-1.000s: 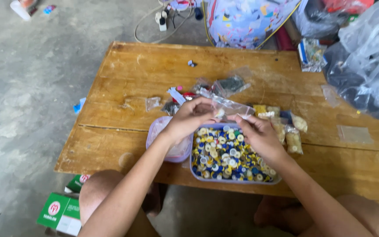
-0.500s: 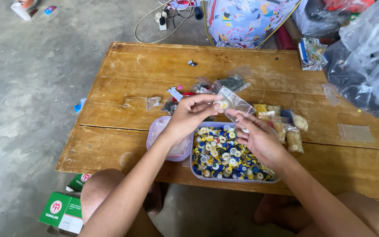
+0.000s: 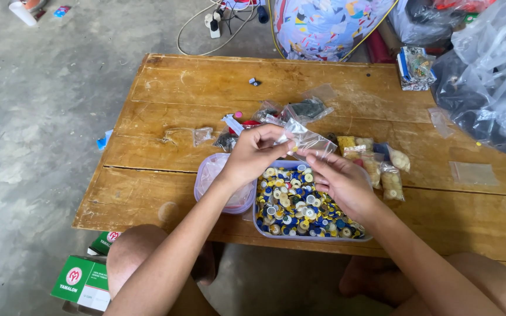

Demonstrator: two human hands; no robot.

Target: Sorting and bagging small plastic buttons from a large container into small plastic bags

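Note:
My left hand [image 3: 253, 155] and my right hand [image 3: 338, 178] together hold a small clear plastic bag [image 3: 310, 139] above a shallow clear tray [image 3: 311, 237]. The tray is full of small round blue, yellow and white pieces [image 3: 294, 202]. My left fingers pinch the bag's left end, my right fingers grip its lower edge. A clear tub with a pink lid [image 3: 215, 175] stands just left of the tray, partly under my left wrist.
Several small filled bags [image 3: 382, 167] lie right of the tray, more bags and bits [image 3: 300, 110] behind my hands on the wooden table [image 3: 206, 88]. A big clear plastic sack [image 3: 490, 76] sits at the far right. Green boxes [image 3: 83, 281] lie on the floor.
Both hands rose from the tray's far edge, bringing the clear bag up and stretching it out between them.

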